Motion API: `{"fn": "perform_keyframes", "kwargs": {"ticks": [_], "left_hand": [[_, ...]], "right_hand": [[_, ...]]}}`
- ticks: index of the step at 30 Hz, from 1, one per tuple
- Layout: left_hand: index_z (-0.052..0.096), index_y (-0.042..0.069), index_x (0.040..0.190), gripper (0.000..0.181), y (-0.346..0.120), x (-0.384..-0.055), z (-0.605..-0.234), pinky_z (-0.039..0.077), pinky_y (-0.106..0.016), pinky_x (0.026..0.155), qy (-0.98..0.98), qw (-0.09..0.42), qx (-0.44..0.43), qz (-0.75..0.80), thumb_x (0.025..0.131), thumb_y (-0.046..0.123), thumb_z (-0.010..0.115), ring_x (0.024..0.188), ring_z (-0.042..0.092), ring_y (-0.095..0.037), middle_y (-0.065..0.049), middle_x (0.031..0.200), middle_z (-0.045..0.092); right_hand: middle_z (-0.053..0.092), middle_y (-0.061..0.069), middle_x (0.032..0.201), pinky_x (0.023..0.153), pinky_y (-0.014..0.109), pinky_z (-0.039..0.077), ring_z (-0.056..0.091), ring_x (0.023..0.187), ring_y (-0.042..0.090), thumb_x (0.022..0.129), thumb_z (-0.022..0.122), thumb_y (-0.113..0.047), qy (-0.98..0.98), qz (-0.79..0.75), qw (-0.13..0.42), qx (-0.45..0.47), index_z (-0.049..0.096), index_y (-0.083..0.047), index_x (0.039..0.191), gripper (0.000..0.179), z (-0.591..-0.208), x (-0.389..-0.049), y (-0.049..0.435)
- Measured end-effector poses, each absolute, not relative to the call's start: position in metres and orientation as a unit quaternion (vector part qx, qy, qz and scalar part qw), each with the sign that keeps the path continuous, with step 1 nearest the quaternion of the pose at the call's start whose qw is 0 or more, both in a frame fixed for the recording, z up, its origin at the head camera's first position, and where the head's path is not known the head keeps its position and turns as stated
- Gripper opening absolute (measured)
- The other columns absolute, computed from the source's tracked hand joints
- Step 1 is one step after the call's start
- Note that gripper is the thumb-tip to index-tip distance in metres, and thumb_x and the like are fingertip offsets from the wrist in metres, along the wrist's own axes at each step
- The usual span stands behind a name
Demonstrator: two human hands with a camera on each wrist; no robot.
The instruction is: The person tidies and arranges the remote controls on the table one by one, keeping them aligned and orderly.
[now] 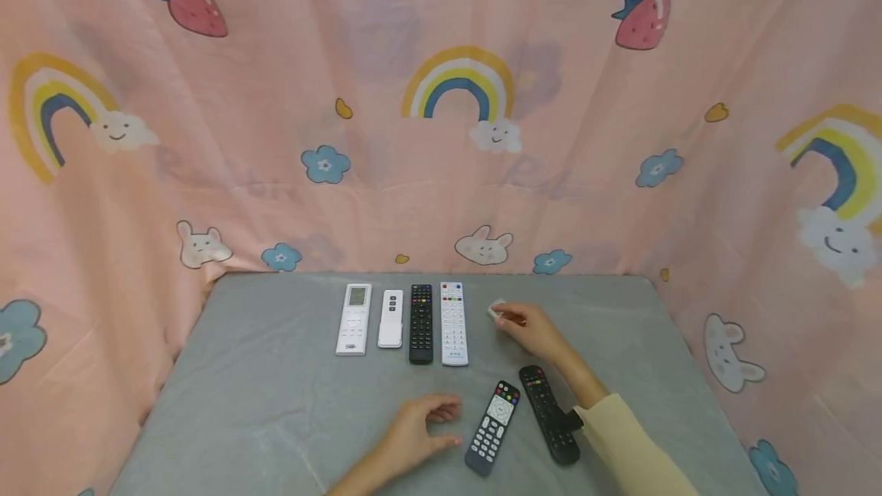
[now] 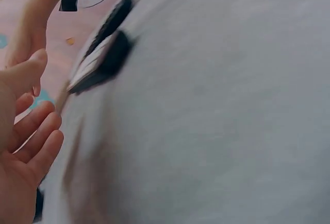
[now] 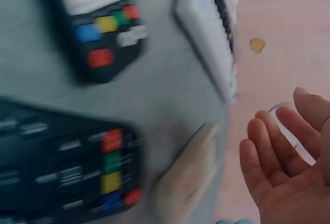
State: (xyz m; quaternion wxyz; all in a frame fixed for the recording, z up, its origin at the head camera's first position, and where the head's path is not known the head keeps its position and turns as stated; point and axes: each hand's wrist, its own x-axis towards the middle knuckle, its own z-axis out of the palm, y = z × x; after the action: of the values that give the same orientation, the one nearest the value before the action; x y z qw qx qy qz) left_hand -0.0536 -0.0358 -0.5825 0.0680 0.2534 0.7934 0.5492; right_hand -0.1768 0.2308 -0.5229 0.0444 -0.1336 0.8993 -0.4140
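My right hand (image 1: 534, 331) reaches over the table's right half, its fingers at a small whitish object (image 1: 496, 309) mostly hidden behind them. In the right wrist view a blurred pale object (image 3: 188, 177) lies on the cloth, and the loosely bent fingers (image 3: 276, 170) hold nothing. My left hand (image 1: 420, 429) hovers at the front, thumb and fingers apart, with nothing between them. Just right of it lies a dark grey remote control (image 1: 492, 429) with a white button ring. A black remote control (image 1: 549, 413) lies beside that one, partly covered by the right wrist's dark strap.
Toward the back stand in a row a white remote with a screen (image 1: 354, 320), a small white remote (image 1: 390, 318), a black remote (image 1: 421, 324) and a long white remote (image 1: 454, 324). A pink patterned curtain (image 1: 372, 213) rises behind the grey-covered table (image 1: 269, 404).
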Motion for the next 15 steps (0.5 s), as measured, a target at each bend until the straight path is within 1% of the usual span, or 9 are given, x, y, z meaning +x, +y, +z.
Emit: {"fn": "perform_keyframes", "kwargs": {"ticks": [3, 5, 8, 10, 12, 15], "left_hand": [[0.065, 0.004, 0.123, 0.053, -0.033, -0.046, -0.588, 0.056, -0.024, 0.087, 0.794, 0.077, 0.275, 0.537, 0.077, 0.020, 0.084, 0.098, 0.071, -0.018, -0.009, 0.108, 0.074], [0.064, 0.005, 0.123, 0.052, -0.028, -0.046, -0.588, 0.056, -0.024, 0.088, 0.793, 0.077, 0.277, 0.537, 0.077, 0.020, 0.084, 0.098, 0.070, -0.017, -0.009, 0.108, 0.073], [0.063, 0.006, 0.124, 0.052, -0.017, -0.059, -0.579, 0.055, -0.023, 0.090, 0.792, 0.073, 0.270, 0.542, 0.078, 0.018, 0.083, 0.100, 0.069, -0.016, -0.009, 0.110, 0.072], [0.063, 0.006, 0.126, 0.052, -0.008, -0.075, -0.570, 0.055, -0.023, 0.092, 0.792, 0.066, 0.264, 0.547, 0.078, 0.015, 0.082, 0.101, 0.068, -0.016, -0.009, 0.111, 0.071], [0.062, 0.008, 0.127, 0.053, 0.002, -0.094, -0.560, 0.055, -0.024, 0.093, 0.798, 0.056, 0.258, 0.542, 0.079, 0.016, 0.081, 0.103, 0.068, -0.016, -0.008, 0.113, 0.071], [0.060, 0.009, 0.129, 0.054, 0.016, -0.126, -0.547, 0.054, -0.024, 0.094, 0.817, 0.033, 0.253, 0.517, 0.081, 0.021, 0.080, 0.105, 0.067, -0.014, -0.005, 0.115, 0.070]], "right_hand": [[0.070, 0.017, 0.114, 0.088, 0.039, 0.056, 0.065, 0.100, 0.026, 0.097, 0.063, -0.017, 0.901, -0.420, 0.014, -0.107, 0.064, -0.003, 0.128, 0.034, -0.534, -0.165, 0.247], [0.070, 0.016, 0.110, 0.087, 0.034, 0.055, 0.065, 0.098, 0.024, 0.096, 0.064, -0.015, 0.903, -0.420, -0.019, -0.085, 0.065, -0.003, 0.126, 0.033, -0.541, -0.159, 0.258], [0.070, 0.015, 0.105, 0.083, 0.027, 0.054, 0.065, 0.093, 0.017, 0.093, 0.066, -0.011, 0.906, -0.413, -0.065, -0.062, 0.066, -0.001, 0.124, 0.032, -0.550, -0.155, 0.273], [0.070, 0.017, 0.101, 0.079, 0.025, 0.054, 0.064, 0.089, 0.015, 0.090, 0.068, -0.008, 0.906, -0.410, -0.089, -0.058, 0.066, 0.002, 0.121, 0.032, -0.555, -0.154, 0.281], [0.070, 0.018, 0.101, 0.078, 0.028, 0.055, 0.064, 0.088, 0.016, 0.089, 0.069, -0.006, 0.908, -0.405, -0.096, -0.056, 0.065, 0.003, 0.121, 0.034, -0.559, -0.154, 0.287], [0.069, 0.021, 0.104, 0.083, 0.038, 0.056, 0.065, 0.092, 0.023, 0.087, 0.070, -0.005, 0.909, -0.406, -0.083, -0.042, 0.064, 0.004, 0.123, 0.038, -0.561, -0.155, 0.292]]}}
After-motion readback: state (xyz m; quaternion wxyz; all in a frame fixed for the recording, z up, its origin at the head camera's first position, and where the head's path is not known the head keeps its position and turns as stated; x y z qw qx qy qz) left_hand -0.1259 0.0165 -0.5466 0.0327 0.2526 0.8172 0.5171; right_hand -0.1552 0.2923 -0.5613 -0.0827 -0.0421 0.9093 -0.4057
